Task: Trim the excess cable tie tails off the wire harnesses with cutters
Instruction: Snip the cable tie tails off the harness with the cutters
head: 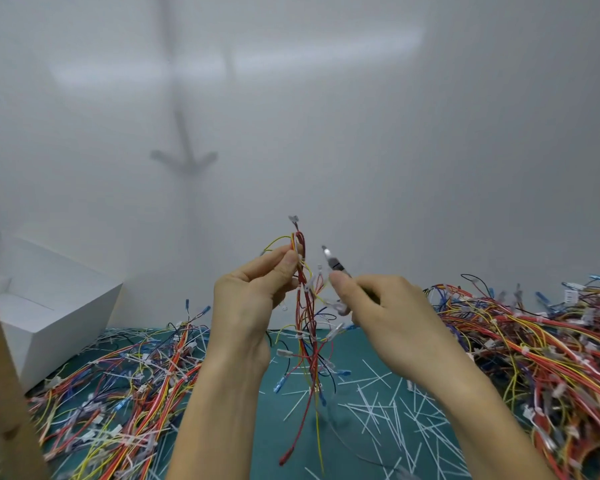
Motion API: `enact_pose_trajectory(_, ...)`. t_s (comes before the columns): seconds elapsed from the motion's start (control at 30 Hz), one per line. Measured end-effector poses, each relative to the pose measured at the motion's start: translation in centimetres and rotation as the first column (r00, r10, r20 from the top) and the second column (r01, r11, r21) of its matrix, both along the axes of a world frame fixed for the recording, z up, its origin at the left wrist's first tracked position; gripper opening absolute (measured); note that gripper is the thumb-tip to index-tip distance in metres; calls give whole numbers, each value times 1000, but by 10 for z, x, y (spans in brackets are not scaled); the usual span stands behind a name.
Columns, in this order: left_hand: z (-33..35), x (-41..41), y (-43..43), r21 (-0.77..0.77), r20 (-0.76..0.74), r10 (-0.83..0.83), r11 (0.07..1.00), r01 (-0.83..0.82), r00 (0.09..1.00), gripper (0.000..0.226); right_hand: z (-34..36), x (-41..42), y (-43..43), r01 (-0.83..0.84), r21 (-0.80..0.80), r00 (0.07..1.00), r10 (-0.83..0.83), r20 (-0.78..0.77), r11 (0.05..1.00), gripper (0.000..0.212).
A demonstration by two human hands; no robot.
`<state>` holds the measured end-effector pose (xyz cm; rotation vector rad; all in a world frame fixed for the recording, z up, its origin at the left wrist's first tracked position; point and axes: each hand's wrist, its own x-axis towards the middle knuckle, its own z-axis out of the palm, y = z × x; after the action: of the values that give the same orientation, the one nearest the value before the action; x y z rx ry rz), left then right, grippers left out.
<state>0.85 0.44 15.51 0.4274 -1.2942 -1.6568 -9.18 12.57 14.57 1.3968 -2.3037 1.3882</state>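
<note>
My left hand (250, 299) pinches a wire harness (305, 320) near its top, between thumb and fingers, and holds it upright above the green mat. The harness is mostly red and yellow wires with white connectors, and its ends dangle toward the mat. My right hand (385, 317) grips the cutters (335, 263), whose metal tip points up and left, a short gap to the right of the harness. A white cable tie (302, 336) wraps the bundle lower down.
Heaps of tied harnesses lie at left (118, 393) and at right (541, 344). Several cut white tie tails (388, 407) litter the green mat (284, 427). A white box (49, 306) stands at back left, a cardboard edge (4, 393) at the far left, a white wall behind.
</note>
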Motion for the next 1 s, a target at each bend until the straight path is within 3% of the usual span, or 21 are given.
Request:
enact_pose_trajectory(0.13,3,4,-2,130,-57,-53,990,60,997,16,2,-6,0,-94,-155,946,137,295,983,56)
enact_pose_trajectory(0.2,3,6,-2,142,-48,-75,986,81,996,23,1,-6,0,-120,-185,918,180,353,975,49)
enact_pose_trajectory(0.37,4,5,0,178,-71,-83,979,94,994,35,3,1,2,-211,-186,863,272,425,960,6)
enact_pose_trajectory(0.5,3,5,-1,158,-109,-82,983,99,991,26,6,6,5,-310,-217,796,377,473,926,8)
enact_pose_trajectory(0.7,5,7,-1,53,-133,-235,968,244,963,20,3,6,0,-206,-200,858,275,434,958,14)
enact_pose_trajectory(0.83,5,11,-1,-11,-63,-259,966,259,964,34,4,3,0,-151,-279,858,266,438,948,15)
enact_pose_trajectory(1.0,4,14,-3,-73,118,-128,988,137,985,18,8,-1,3,-119,-389,863,289,414,913,18)
